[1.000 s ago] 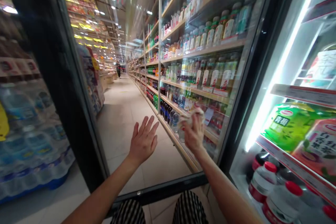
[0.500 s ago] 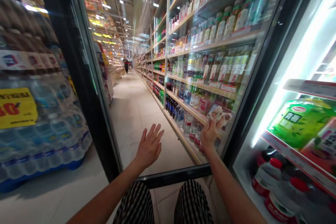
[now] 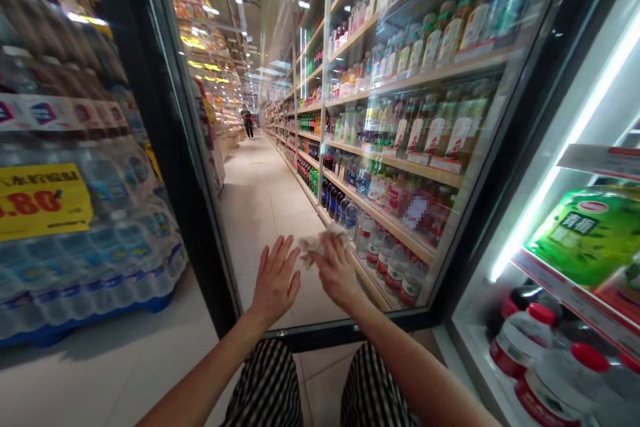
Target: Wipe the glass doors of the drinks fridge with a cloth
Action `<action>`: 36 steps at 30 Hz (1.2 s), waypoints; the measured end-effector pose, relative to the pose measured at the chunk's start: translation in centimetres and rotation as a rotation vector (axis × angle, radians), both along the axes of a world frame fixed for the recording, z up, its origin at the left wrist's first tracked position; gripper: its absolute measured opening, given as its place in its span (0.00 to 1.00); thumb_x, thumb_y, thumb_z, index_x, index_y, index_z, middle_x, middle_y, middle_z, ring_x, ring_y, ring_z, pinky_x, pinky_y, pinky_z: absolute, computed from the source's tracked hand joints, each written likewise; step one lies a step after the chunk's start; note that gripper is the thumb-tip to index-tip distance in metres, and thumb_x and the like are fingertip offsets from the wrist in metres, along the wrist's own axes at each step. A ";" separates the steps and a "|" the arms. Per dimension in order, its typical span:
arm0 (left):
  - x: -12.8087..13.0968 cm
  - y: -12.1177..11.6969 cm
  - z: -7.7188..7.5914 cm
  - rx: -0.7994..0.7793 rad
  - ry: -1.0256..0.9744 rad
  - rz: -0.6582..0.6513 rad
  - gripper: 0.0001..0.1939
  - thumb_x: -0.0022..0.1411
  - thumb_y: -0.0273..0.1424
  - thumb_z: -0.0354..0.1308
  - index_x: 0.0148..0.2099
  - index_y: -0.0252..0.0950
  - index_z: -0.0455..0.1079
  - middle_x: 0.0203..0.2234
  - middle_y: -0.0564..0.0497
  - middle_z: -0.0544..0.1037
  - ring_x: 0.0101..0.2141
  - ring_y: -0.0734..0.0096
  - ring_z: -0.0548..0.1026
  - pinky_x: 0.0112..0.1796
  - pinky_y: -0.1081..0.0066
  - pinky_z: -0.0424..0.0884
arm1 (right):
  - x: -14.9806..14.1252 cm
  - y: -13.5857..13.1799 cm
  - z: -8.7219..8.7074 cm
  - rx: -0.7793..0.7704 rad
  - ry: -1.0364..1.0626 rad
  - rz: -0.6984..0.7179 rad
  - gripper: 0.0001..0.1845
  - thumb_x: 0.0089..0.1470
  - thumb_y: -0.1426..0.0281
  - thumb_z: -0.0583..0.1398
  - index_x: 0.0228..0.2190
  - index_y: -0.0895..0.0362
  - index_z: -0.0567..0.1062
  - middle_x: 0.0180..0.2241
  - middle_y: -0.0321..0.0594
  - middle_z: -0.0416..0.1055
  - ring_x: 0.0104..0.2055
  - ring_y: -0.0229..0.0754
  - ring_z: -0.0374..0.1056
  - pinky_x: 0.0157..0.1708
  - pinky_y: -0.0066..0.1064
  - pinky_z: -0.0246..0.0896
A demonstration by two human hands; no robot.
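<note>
A glass door in a black frame stands in front of me, swung out from a lit drinks cooler. My right hand presses a crumpled, pale cloth against the lower part of the glass, near the middle. Just left of it, my left hand holds nothing. Its fingers are stretched out, the palm toward the glass; whether it touches the pane I cannot tell. The cloth is partly hidden under the right fingers.
Through the glass show shelves of bottles and an aisle with a distant person. Stacked water packs with a yellow price sign stand at left. Cooler shelves at right hold a green pack and red-capped bottles.
My right hand has swept the cloth leftward across the glass, from the right side to the middle. My left hand has shifted slightly left and stays spread.
</note>
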State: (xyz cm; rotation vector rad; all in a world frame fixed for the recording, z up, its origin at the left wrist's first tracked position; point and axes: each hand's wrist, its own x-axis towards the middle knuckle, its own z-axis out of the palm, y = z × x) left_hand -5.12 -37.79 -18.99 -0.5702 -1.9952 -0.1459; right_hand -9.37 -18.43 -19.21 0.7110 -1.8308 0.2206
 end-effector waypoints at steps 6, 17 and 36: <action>0.3 -4.0 5.7 0.265 0.084 0.110 0.32 0.58 0.29 0.52 0.63 0.38 0.46 0.63 0.41 0.46 0.62 0.55 0.46 0.58 0.50 0.48 | -0.8 -6.5 9.6 0.206 0.035 0.108 0.20 0.57 0.71 0.51 0.51 0.47 0.64 0.61 0.37 0.51 0.65 0.45 0.37 0.59 0.46 0.43; 1.6 -6.0 10.8 0.394 0.095 -0.042 0.28 0.62 0.32 0.47 0.63 0.39 0.45 0.62 0.43 0.47 0.61 0.60 0.49 0.58 0.57 0.52 | -0.5 -12.6 17.0 0.242 0.119 0.125 0.19 0.56 0.69 0.52 0.50 0.47 0.65 0.62 0.36 0.48 0.65 0.46 0.37 0.61 0.54 0.28; -4.6 0.0 24.0 0.242 0.420 0.181 0.32 0.61 0.37 0.50 0.64 0.40 0.43 0.62 0.41 0.47 0.62 0.52 0.44 0.57 0.44 0.40 | -2.8 0.5 29.1 0.076 0.300 -0.010 0.22 0.54 0.68 0.54 0.51 0.43 0.64 0.60 0.36 0.50 0.64 0.48 0.40 0.59 0.53 0.40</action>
